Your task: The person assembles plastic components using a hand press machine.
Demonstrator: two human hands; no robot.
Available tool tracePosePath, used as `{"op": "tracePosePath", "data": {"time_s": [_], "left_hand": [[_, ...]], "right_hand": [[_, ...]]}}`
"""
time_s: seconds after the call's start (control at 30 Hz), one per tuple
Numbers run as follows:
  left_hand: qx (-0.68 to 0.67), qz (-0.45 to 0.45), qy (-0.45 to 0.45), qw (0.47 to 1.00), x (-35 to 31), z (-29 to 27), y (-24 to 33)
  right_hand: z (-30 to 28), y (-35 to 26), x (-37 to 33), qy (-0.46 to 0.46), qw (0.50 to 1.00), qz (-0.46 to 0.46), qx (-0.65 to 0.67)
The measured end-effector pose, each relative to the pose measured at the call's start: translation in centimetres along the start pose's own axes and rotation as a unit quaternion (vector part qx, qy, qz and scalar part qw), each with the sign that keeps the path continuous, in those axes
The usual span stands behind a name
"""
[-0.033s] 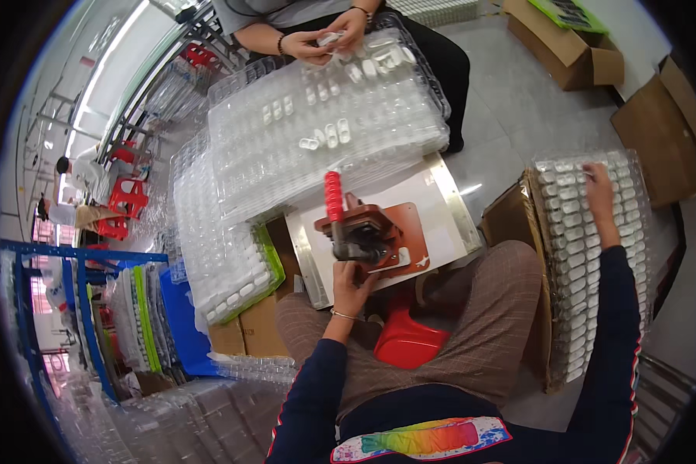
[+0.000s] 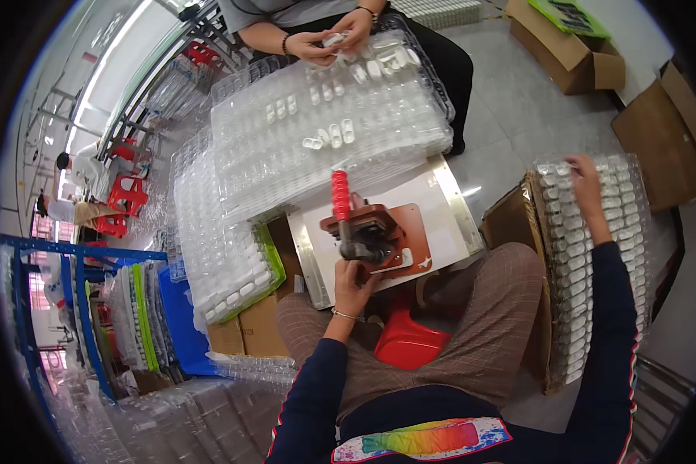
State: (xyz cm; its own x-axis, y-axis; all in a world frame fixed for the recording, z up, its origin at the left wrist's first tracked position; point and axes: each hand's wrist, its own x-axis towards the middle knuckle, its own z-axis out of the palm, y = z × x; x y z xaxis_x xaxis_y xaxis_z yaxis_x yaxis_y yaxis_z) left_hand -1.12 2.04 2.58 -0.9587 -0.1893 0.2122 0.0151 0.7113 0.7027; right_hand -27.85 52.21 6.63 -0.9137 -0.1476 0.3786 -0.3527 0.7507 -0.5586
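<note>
At the near side of a small hand press (image 2: 363, 232) with a red-gripped lever, my left hand (image 2: 352, 288) has its fingers bent together. What they hold is partly hidden under the press. A small white oval plastic piece (image 2: 407, 257) lies on the press's reddish-brown base plate (image 2: 419, 232). Out to the right, my right hand (image 2: 585, 185) hovers over the far end of a clear tray (image 2: 634, 166) filled with rows of white pieces (image 2: 576, 267). Its fingers are drawn together, and anything between them is too small to make out.
A white board (image 2: 452, 213) carries the press. Beyond it, stacked clear trays (image 2: 247, 147) hold white pieces, and a co-worker's hands (image 2: 329, 45) handle one there. Cardboard boxes (image 2: 564, 58) stand back right. A blue rack (image 2: 85, 309) is at left, a red stool (image 2: 410, 336) between my legs.
My right hand has shifted left across the far end of the tray. My left hand stays at the press. The whole view has moved slightly.
</note>
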Motion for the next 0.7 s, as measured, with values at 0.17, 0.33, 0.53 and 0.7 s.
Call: {"op": "tracePosePath", "data": {"time_s": [0.17,0.33,0.53,0.7], "left_hand": [[0.027,0.036,-0.01,0.999,0.1,-0.6,-0.7],[-0.006,0.066,0.015,0.998,0.5,-0.3,0.0],[-0.018,0.064,0.017,0.998,0.9,-1.1,0.2],[-0.02,0.066,0.024,0.997,1.3,-1.6,0.3]], "right_hand": [[11.9,-21.7,6.4,-0.103,0.973,-0.117,0.17],[21.2,-31.2,9.7,-0.136,0.98,-0.12,0.08],[25.2,-36.3,11.2,-0.168,0.979,-0.055,-0.105],[25.7,-36.3,12.9,-0.214,0.97,0.044,-0.107]]}}
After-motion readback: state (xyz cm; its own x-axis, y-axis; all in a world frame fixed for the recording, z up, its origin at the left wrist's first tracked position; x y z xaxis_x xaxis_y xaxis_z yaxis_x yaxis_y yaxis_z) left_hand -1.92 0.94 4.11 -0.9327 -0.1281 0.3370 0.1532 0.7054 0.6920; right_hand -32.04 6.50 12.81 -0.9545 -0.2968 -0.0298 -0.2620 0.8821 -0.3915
